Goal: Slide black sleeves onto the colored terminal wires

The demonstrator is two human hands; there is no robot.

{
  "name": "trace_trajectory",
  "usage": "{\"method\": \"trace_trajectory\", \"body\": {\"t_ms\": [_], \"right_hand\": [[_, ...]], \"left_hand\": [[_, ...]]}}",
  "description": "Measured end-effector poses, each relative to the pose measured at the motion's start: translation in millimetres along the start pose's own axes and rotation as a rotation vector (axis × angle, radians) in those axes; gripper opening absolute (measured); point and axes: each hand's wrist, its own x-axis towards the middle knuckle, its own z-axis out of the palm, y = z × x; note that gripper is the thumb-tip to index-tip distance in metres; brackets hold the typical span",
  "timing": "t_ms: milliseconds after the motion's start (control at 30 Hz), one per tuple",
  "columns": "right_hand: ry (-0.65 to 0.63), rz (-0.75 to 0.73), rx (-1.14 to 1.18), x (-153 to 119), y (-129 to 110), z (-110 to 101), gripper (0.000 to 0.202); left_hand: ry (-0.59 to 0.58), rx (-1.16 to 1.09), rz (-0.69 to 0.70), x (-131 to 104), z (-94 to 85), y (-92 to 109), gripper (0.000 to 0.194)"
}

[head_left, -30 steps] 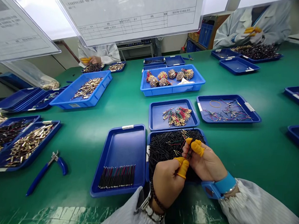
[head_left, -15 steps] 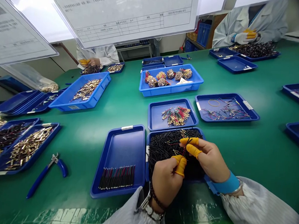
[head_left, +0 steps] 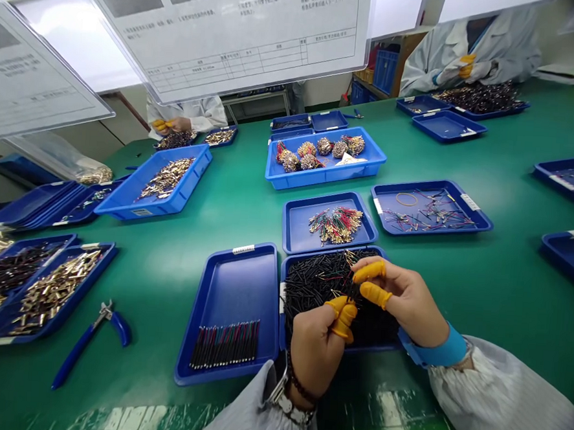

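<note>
My left hand, with yellow finger cots on thumb and forefinger, pinches a thin wire with what looks like a black sleeve on it; the small details are hard to make out. Close by on the right is my right hand, its yellow-capped thumb and forefinger apart with nothing visible between them. Both hands are over a blue tray full of short black tubes. Some coloured wires with gold ends lie on top of the tubes. To the left, a tray holds a row of black-sleeved wires.
Behind the tubes, a tray bears a pile of coloured wires with gold ends. Another tray has loose wires and a rubber band. Blue-handled cutters lie on the left. Two co-workers sit across the green table.
My right thumb and forefinger have parted from a black tube they held at the wire. My left hand keeps its pinch. The whole view has shifted slightly.
</note>
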Motion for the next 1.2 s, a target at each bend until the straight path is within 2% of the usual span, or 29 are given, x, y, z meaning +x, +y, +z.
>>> {"method": "trace_trajectory", "body": {"t_ms": [133, 233, 433, 533, 700, 900, 1033, 1200], "right_hand": [[0.0, -0.044, -0.043, -2, 2, 2, 0.005], [0.008, -0.138, -0.058, -6, 3, 8, 0.004], [0.027, -0.213, -0.126, -14, 4, 20, 0.003], [0.074, -0.166, -0.07, -13, 5, 20, 0.003], [0.03, -0.054, 0.174, -8, 10, 17, 0.007], [-0.013, 0.1, 0.398, -9, 9, 20, 0.014], [-0.091, 0.098, 0.429, -12, 7, 24, 0.011], [-0.133, 0.122, 0.405, -13, 10, 24, 0.01]], "left_hand": [[0.063, 0.046, 0.038, -2, -0.7, -2, 0.043], [0.103, 0.054, 0.051, -4, -2.2, -3, 0.044], [0.068, 0.035, 0.038, -7, -4.4, -4, 0.038], [0.022, 0.018, 0.035, -6, -4.6, -4, 0.037], [0.008, 0.029, 0.065, -5, -4.2, -2, 0.028], [-0.005, -0.005, 0.122, -4, -4.7, 1, 0.038], [-0.014, -0.06, 0.059, -3, -5.7, 2, 0.042], [0.009, 0.001, 0.085, -3, -6.2, 3, 0.044]]}}
